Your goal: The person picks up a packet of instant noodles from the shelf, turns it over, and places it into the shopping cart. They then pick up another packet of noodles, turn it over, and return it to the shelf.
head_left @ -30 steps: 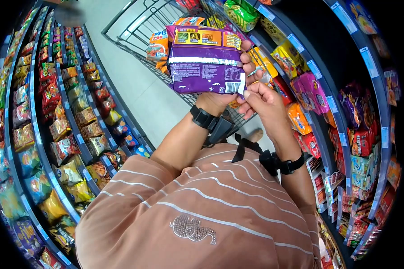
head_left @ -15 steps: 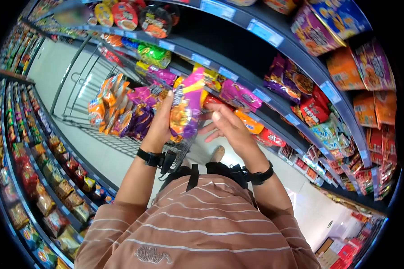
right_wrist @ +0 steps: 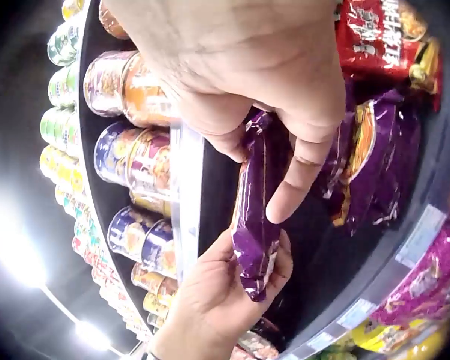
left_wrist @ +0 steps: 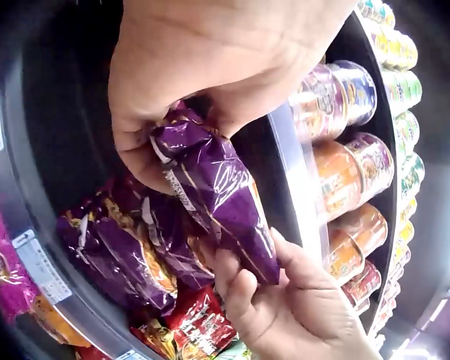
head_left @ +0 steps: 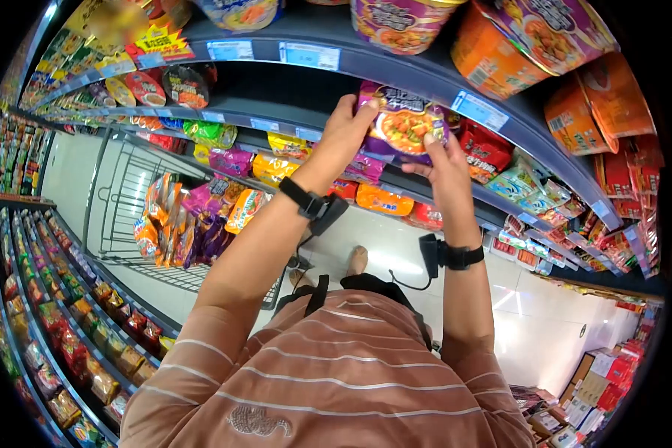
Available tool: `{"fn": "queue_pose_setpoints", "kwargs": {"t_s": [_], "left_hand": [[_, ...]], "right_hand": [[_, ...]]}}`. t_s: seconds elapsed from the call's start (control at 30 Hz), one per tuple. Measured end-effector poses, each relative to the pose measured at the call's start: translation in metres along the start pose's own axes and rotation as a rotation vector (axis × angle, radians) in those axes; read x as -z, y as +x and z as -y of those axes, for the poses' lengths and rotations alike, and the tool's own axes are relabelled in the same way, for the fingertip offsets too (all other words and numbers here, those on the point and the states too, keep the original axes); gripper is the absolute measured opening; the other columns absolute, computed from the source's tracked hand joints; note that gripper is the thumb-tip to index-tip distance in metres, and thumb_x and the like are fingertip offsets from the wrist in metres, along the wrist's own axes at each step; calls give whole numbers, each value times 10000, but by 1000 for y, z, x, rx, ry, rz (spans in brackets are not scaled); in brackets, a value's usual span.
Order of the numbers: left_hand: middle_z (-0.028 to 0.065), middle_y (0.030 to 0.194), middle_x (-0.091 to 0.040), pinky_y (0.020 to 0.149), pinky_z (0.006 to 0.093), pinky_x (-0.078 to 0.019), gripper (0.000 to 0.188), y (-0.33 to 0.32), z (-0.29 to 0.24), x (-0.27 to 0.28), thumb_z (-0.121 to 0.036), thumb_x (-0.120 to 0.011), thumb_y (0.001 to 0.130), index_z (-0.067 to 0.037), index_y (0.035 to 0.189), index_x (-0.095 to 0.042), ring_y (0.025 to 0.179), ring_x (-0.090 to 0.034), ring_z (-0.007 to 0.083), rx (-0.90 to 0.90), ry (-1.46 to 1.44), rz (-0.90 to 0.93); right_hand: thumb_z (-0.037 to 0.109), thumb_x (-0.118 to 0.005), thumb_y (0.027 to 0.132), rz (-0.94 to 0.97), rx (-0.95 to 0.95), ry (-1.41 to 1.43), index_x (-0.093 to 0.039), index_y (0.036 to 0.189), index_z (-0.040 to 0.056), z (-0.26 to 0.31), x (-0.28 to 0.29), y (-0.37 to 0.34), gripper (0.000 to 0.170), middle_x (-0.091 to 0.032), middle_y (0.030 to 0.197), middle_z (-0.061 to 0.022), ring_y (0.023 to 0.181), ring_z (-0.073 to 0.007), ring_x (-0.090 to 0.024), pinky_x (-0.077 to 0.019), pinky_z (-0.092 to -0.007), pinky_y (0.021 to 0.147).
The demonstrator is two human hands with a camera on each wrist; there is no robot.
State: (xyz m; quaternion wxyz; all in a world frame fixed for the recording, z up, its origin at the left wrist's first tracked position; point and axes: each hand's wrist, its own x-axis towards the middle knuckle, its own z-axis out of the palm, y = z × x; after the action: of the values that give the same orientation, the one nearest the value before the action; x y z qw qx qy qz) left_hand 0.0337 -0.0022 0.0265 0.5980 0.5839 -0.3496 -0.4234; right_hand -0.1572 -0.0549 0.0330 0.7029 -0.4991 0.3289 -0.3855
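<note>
Before the shelving, one purple packet (head_left: 405,123) is being held at opposite ends, pinched narrowly by left hand (head_left: 343,138) and right hand (head_left: 446,168). Space beyond is being crossed by one upper shelf (head_left: 396,66); several packets are being carried by one wire cart (head_left: 127,201); behind, at least two shelved packets (left_wrist: 112,255) are being partly hidden.

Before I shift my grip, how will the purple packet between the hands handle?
The purple packet is probably light: the left hand and right hand pinch it. Its glossy wrapper may slip, and its creased end could crumple, though it looks flat and fairly stiff.
</note>
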Motion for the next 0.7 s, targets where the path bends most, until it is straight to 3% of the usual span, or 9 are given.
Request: {"fn": "queue_pose_setpoints", "kwargs": {"t_s": [0.13,0.17,0.27,0.37,0.47,0.57,0.67,0.7], "left_hand": [[139,1184,-624,926,302,-450,495,38,2,-38,-347,-598,983,60,1261,-549,1041,-582,207,-283,107,-73],[137,1183,-636,942,328,-449,473,57,18,-44,-341,-606,979,54,1237,-562,1042,-588,226,-274,55,-47],[228,1227,-634,973,402,-457,436,99,51,-57,-290,-620,951,-12,1282,-572,1129,-599,393,-442,245,-146],[244,1267,-602,982,445,-462,440,102,42,-61,-331,-612,941,-44,1275,-590,1159,-560,436,-463,723,-159],[242,1257,-600,1000,465,-445,377,95,43,-62,-286,-631,925,-54,1221,-616,1141,-550,445,-520,874,-246],[231,1283,-589,1018,449,-434,418,95,49,-59,-335,-622,932,-52,1239,-606,1178,-543,420,-566,744,-246],[222,1316,-572,1037,433,-420,454,82,38,-63,-369,-613,935,-60,1266,-588,1221,-525,403,-329,485,-137],[220,1329,-565,1045,430,-414,470,81,33,-63,-381,-610,936,-63,1280,-581,1231,-522,398,-372,528,-143]], "right_hand": [[220,-600,982,-83,51,-4,-506,1270,-54,7,34,28,408,-602,1174,-135,914,-195,-667,-624,-335,716],[218,-636,963,-63,68,-3,-531,1238,-78,5,45,37,417,-609,1173,-137,889,-199,-669,-619,-327,706],[204,-663,946,-211,212,-106,-556,1213,-70,8,51,49,397,-623,1158,-138,836,-192,-672,-612,-309,694],[222,-726,904,-250,138,-301,-554,1227,-55,2,63,60,460,-635,1137,-148,684,-165,-651,-571,-271,617],[238,-761,877,-279,170,-389,-558,1223,-49,-2,65,63,492,-651,1091,-142,632,-156,-639,-547,-266,570],[215,-767,872,-266,189,-423,-568,1211,-43,-5,65,65,470,-666,1038,-133,619,-151,-639,-537,-265,546],[171,-746,886,-224,138,-403,-575,1201,-38,-6,68,70,415,-674,1006,-132,622,-147,-645,-537,-258,524],[156,-737,893,-210,115,-389,-576,1198,-37,-5,69,72,396,-676,998,-133,623,-145,-647,-538,-254,515]]}}
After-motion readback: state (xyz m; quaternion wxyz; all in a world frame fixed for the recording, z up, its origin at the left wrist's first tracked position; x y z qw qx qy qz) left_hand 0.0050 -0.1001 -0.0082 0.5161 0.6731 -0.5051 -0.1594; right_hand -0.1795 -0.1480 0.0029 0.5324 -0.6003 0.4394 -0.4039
